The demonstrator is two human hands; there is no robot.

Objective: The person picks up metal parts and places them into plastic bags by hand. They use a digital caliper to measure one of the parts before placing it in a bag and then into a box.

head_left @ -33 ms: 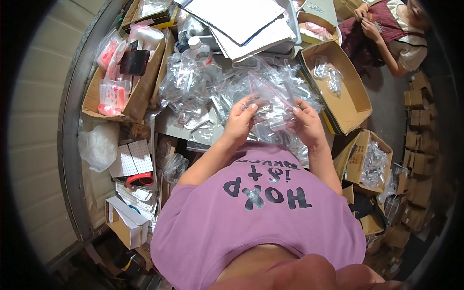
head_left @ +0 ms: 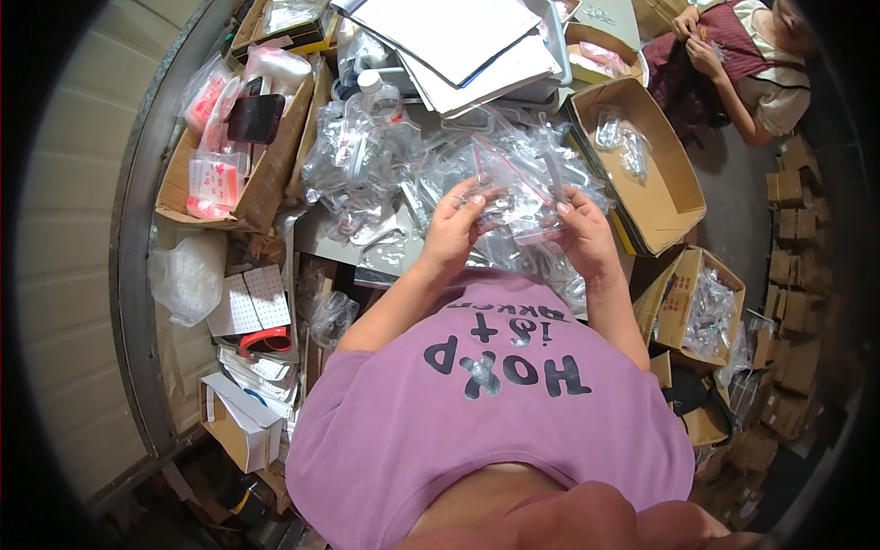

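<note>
Between my two hands I hold a clear zip bag with a thin red strip along its seal. My left hand pinches the bag's left side, thumb on top. The right hand grips the opposite side, with the thumb pressed near the lower corner. What lies inside the bag, if anything, is too blurred by glare to tell. Below and around the hands spreads a heap of clear bags with metal pieces among them. A bent metal piece rests on the table to the left of my hands.
To the left, a cardboard box holds red-and-white packets and a dark phone. Papers lie on a grey bin beyond the heap, near a clear bottle. An open carton stands right. Another person works at far right.
The bag's upper part has shifted slightly between my fingers. Both hands stay in nearly the same place.
</note>
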